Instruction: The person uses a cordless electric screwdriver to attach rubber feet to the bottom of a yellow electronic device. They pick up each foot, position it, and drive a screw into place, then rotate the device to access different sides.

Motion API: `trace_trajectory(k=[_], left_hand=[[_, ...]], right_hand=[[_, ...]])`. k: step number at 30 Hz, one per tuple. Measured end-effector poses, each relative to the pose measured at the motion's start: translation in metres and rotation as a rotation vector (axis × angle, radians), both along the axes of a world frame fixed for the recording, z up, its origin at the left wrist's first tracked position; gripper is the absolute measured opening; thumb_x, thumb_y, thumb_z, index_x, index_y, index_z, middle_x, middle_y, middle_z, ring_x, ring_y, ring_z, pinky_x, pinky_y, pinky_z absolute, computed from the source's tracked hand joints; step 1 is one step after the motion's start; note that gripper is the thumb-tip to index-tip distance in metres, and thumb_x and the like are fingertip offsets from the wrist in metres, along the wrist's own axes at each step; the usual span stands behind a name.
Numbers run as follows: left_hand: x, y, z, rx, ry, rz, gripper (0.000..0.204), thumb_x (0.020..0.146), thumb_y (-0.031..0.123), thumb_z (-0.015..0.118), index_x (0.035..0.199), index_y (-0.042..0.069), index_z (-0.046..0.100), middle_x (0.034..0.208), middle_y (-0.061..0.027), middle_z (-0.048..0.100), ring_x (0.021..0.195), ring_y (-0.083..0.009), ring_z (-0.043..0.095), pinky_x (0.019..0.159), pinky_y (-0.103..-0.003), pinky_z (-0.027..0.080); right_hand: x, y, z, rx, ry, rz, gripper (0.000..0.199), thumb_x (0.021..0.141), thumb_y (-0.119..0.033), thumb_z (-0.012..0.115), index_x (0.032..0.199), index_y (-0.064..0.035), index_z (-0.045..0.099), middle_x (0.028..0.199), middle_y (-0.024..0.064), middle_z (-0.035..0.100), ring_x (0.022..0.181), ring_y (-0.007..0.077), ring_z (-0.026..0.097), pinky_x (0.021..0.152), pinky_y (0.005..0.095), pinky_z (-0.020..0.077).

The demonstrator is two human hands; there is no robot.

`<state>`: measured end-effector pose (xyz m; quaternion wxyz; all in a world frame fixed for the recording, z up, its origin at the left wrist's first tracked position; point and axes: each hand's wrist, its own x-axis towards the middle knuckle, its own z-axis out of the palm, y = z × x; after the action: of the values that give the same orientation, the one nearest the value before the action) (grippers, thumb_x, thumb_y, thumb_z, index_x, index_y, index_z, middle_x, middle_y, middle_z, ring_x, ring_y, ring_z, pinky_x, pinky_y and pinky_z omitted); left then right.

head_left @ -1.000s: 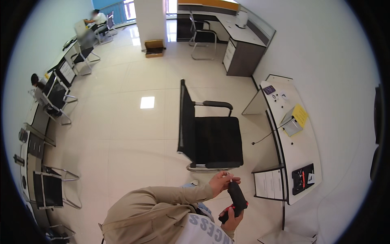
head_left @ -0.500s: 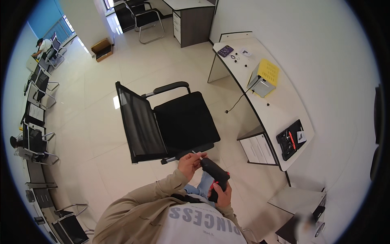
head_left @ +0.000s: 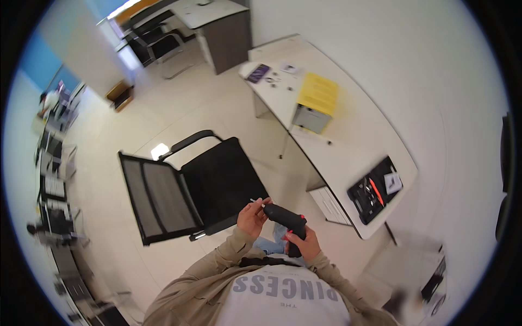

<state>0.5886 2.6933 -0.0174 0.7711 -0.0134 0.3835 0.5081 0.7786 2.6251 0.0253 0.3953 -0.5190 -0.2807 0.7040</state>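
A black cordless screwdriver [head_left: 284, 218] with red accents is in front of my body, its nose pointing left. My right hand [head_left: 308, 245] wraps round its grip, with a finger near the red trigger. At the nose, my left hand [head_left: 250, 220] has its fingers pinched round a thin, light-coloured bit [head_left: 254, 202]. Whether the bit sits in the chuck cannot be made out. Just beyond my hands stands a black mesh-backed chair [head_left: 220, 182]. On the desk to the right lies an open black tool case [head_left: 363, 202] with a red-orange tool in it.
The white desk [head_left: 348, 155] curves along the wall. On it are a yellow and grey metal box [head_left: 316, 98] with a cord, a purple phone-like item [head_left: 258, 73] and several small black parts. Chairs and desks line the far left, where people sit. A brown open box [head_left: 119, 96] stands by the pillar.
My view has turned and moved closer to the desk, so the chair and desk appear shifted left. Both hands keep their hold on the screwdriver and bit.
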Motion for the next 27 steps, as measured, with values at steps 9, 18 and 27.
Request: trace_trajectory(k=[9, 18, 27], left_hand=[[0.111, 0.043, -0.007, 0.088, -0.015, -0.160, 0.012, 0.095, 0.020, 0.060, 0.086, 0.012, 0.059, 0.113, -0.0078, 0.065, 0.100, -0.0171, 0.063, 0.086, -0.033, 0.049], [0.142, 0.112, 0.015, 0.154, 0.089, -0.240, 0.015, 0.094, 0.017, 0.062, 0.081, 0.013, 0.056, 0.114, -0.0080, 0.065, 0.101, -0.0165, 0.062, 0.089, -0.034, 0.048], [0.213, 0.218, -0.008, 0.177, 0.239, -0.862, 0.007, 0.092, 0.015, 0.064, 0.094, 0.011, 0.059, 0.118, -0.0068, 0.063, 0.109, -0.0164, 0.058, 0.096, -0.035, 0.045]], right_hand=[[0.099, 0.014, -0.014, -0.046, 0.285, -0.163, 0.033, 0.089, -0.012, 0.062, 0.116, 0.0036, 0.051, 0.096, 0.0184, 0.065, 0.068, 0.0214, 0.065, 0.060, 0.0343, 0.0549], [0.129, 0.076, -0.022, -0.068, 0.476, -0.275, 0.025, 0.088, -0.014, 0.065, 0.105, 0.0015, 0.055, 0.088, 0.0172, 0.065, 0.059, 0.0185, 0.059, 0.052, 0.0329, 0.0512], [0.165, 0.106, -0.108, 0.065, 0.664, -0.476, 0.048, 0.087, -0.034, 0.065, 0.117, 0.0010, 0.052, 0.079, 0.0130, 0.060, 0.055, 0.0162, 0.051, 0.051, 0.0322, 0.0426]])
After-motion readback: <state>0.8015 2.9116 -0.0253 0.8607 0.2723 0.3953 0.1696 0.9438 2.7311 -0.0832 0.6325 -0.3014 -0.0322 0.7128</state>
